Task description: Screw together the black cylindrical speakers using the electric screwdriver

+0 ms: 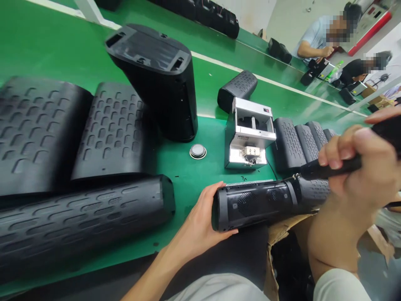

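Observation:
My left hand (200, 221) grips the left end of a black cylindrical speaker body (253, 205) that lies across my lap at the table's front edge. Two round grilles show on its side. My right hand (360, 167) is wrapped round a black electric screwdriver (332, 169), and its tip touches the speaker's upper right part. A black perforated sleeve (313, 190) covers the speaker's right end.
Black perforated shells (78, 133) lie at the left on the green bench (188, 179), with a tall black housing (156, 79) behind. A silver screw feeder (249, 138), a round silver part (197, 151) and more shells (297, 142) stand ahead. Other people work at the far right.

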### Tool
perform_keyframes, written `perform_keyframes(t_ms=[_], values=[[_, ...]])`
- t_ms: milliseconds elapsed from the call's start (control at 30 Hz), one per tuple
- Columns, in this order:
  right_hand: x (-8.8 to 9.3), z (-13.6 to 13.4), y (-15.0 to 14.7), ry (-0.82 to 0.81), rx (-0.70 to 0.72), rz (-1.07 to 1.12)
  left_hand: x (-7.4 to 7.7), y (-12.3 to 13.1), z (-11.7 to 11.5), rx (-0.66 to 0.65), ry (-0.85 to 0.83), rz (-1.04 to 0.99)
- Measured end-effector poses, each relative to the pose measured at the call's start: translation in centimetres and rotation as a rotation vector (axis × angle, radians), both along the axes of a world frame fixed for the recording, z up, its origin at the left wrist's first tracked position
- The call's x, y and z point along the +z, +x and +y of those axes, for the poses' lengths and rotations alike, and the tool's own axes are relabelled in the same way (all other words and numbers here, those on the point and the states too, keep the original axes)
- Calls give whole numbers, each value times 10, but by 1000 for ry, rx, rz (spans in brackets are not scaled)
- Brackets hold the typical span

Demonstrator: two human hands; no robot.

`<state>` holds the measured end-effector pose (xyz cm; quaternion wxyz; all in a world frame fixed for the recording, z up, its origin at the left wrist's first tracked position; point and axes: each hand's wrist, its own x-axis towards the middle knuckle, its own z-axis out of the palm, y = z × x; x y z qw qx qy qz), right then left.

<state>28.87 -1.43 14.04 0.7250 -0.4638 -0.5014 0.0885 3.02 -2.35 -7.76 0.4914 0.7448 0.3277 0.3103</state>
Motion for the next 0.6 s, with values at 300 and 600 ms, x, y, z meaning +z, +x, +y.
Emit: perform_keyframes(t_ms=[300,600], values=[[-30,-10,10,34,216,-15,2,-1,-1,-3,-33,-9],[-37,-6,13,36,190,3,10,-2,1,-10,-67,43]])
